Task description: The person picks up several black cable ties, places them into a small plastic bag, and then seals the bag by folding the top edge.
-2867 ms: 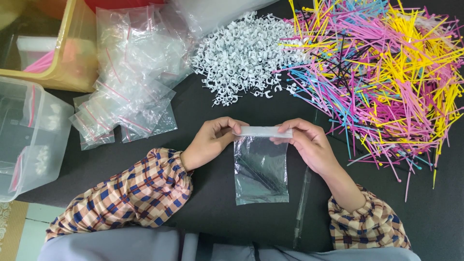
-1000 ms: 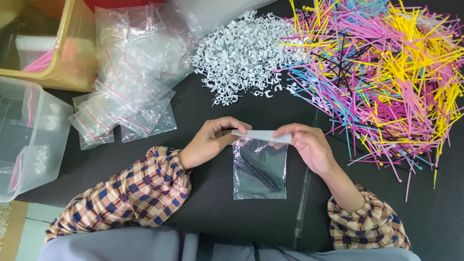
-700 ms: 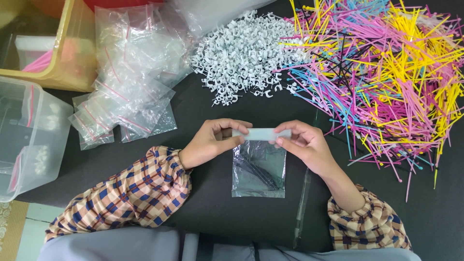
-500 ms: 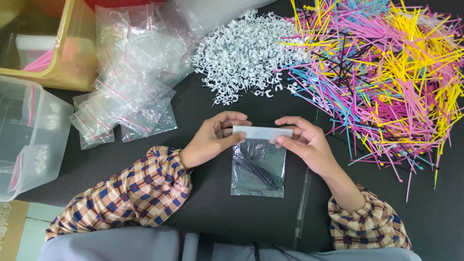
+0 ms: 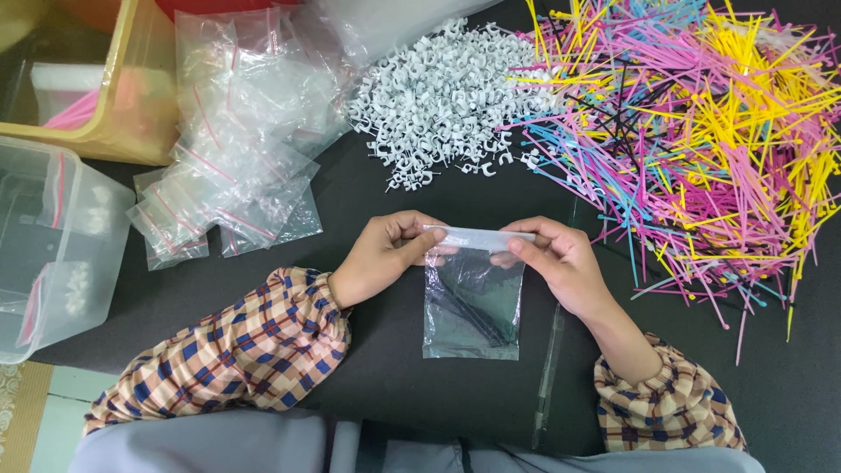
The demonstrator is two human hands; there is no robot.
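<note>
Clear zip bag (image 5: 473, 302) with black ties pinched at top strip by left hand (image 5: 385, 258) and right hand (image 5: 561, 263), sealing step; next likely needs pressing along strip.

Surface (image 5: 368, 403): matte black, spans nearly the whole view, evenly lit, soft shadows only.

Floor (image 5: 53, 412): pale tile strip at 8 o'clock, just beyond the surface's edge.

Mat (image 5: 16, 412): tan woven piece, lying on the floor at the far 8 o'clock corner.

Bins: yellow translucent bin (image 5: 123, 96) at 10 o'clock; clear plastic bin (image 5: 79, 254) at 9 o'clock, overhanging the surface's left edge.

Walls, windows: out of view.
</note>
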